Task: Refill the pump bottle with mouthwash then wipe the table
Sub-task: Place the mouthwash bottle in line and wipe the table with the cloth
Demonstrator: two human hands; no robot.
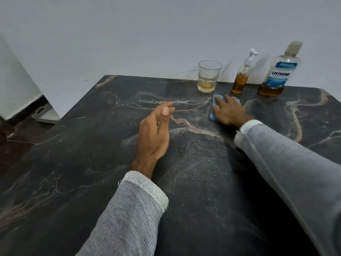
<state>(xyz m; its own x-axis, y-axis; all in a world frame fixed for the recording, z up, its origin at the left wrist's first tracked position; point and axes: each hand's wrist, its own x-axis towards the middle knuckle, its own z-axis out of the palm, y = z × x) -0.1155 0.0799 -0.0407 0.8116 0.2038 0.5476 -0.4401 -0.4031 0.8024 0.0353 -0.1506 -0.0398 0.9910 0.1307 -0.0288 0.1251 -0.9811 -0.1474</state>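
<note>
A slim pump bottle (240,80) about half full of amber liquid stands capped at the far edge of the dark marble table (92,163). To its right stands a large Listerine mouthwash bottle (278,71), closed, with a little amber liquid at the bottom. My right hand (229,110) presses flat on a folded blue cloth (214,109) just in front of the pump bottle. My left hand (156,133) hovers over the table's middle, fingers loosely curled and empty.
A clear drinking glass (208,78) with a little yellowish liquid stands left of the pump bottle. A pale wall rises right behind the table. On the dark floor at the left lies a grey tray-like object (46,113).
</note>
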